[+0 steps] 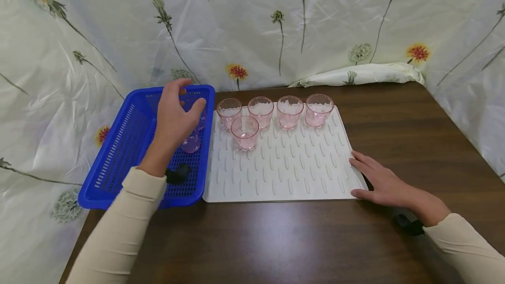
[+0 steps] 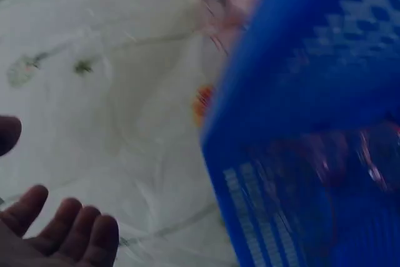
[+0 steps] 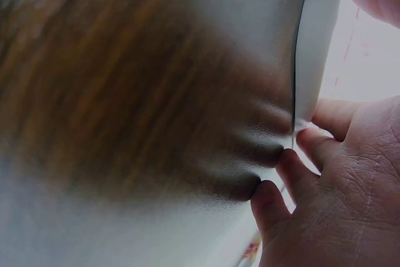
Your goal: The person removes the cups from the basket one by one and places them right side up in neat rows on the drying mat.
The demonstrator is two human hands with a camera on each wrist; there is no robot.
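My left hand [image 1: 175,119] hovers over the blue plastic basket [image 1: 211,117], thumb and fingers apart with nothing between them. Pink-tinted drinking glasses [image 1: 191,143] lie in the basket below it, partly hidden by the hand. In the left wrist view, glasses [image 2: 328,161] show dimly behind the basket's side. On the white ridged mat [image 1: 292,170] several pink glasses stand upright: a row along the back edge, and one glass [image 1: 245,135] in front of the row's left end. My right hand [image 1: 380,183] touches the mat's right edge with fingers extended.
A dark wooden table [image 1: 276,240] carries the basket and mat side by side. Flower-printed sheeting [image 1: 252,25] hangs behind and at both sides, with a rolled fold [image 1: 363,75] along the table's back edge.
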